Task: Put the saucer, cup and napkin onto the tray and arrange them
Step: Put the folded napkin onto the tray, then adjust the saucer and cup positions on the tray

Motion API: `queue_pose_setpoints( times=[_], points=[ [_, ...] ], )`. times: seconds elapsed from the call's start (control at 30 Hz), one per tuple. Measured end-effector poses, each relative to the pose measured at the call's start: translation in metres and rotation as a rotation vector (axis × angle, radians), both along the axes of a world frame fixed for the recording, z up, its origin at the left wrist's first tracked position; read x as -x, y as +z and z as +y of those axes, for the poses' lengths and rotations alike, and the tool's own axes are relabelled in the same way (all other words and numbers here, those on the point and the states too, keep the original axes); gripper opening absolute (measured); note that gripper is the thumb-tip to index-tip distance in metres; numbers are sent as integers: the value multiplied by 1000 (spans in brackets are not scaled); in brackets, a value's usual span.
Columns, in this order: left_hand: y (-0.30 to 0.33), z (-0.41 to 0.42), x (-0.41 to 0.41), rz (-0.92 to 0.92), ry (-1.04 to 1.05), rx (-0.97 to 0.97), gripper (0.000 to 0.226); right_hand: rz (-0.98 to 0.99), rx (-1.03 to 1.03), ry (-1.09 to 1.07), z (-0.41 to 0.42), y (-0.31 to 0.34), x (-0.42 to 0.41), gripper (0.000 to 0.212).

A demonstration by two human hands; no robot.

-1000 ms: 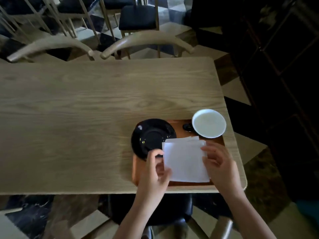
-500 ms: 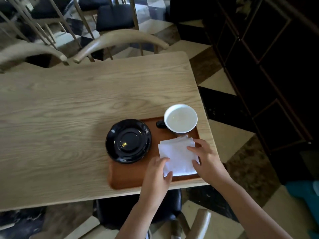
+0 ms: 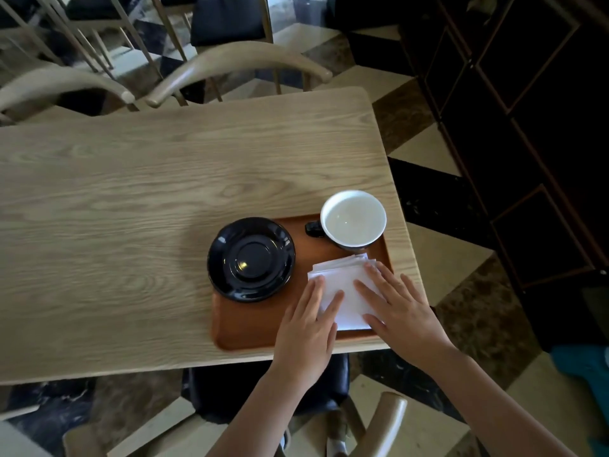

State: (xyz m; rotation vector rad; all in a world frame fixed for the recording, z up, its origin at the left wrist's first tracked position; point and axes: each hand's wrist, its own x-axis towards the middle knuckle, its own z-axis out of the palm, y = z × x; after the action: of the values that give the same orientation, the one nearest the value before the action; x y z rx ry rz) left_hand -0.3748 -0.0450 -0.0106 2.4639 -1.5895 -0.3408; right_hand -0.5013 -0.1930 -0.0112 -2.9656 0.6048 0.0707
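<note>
All three of the task's things sit on the brown tray (image 3: 250, 328), which lies at the near right corner of the worktop (image 3: 131, 206), so what remains looks like arranging only. The white napkin (image 3: 342, 285) lies flat in the tray's near right part, a folded stack whose layers fan slightly at its far edge, turned a little askew to the tray's rim. Both hands rest directly on it: the left hand (image 3: 306, 328) with spread, flat fingers on its near left corner, the right hand (image 3: 402, 311) flat and open across its right side, fingertips pointing toward the far left. Neither hand pinches or grips anything; they press down

The relation that matters is the napkin against its neighbours. The cup (image 3: 353, 219), white inside and dark outside with its handle pointing left, stands just beyond the napkin's far edge, close enough that I cannot tell whether they touch. The black saucer (image 3: 251, 258) lies to the left, apart from the napkin, its left rim overhanging the tray's edge

If the cup is meant to go on the saucer, the right hand is nearer the cup and the left nearer the saucer; squaring the napkin would mean a small turn under both palms
</note>
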Motion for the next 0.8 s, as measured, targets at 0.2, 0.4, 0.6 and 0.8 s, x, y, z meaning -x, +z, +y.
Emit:
queue_pose_setpoints(
  times=[0.2,0.4,0.6,0.8],
  points=[
    [4,-1,-2,-5,-30,-62,45,8,17,-45,8,3,-4,59],
    [19,6,-15,1,-53,15,49,-171,9,-91,22,13,-28,47],
    [34,54,-62,-87,185,9,52,-265,-13,84,50,13,-82,52],
    [18,92,-94,-35,239,-156,66,-217,-10,218,59,1,-102,50]
  ],
)
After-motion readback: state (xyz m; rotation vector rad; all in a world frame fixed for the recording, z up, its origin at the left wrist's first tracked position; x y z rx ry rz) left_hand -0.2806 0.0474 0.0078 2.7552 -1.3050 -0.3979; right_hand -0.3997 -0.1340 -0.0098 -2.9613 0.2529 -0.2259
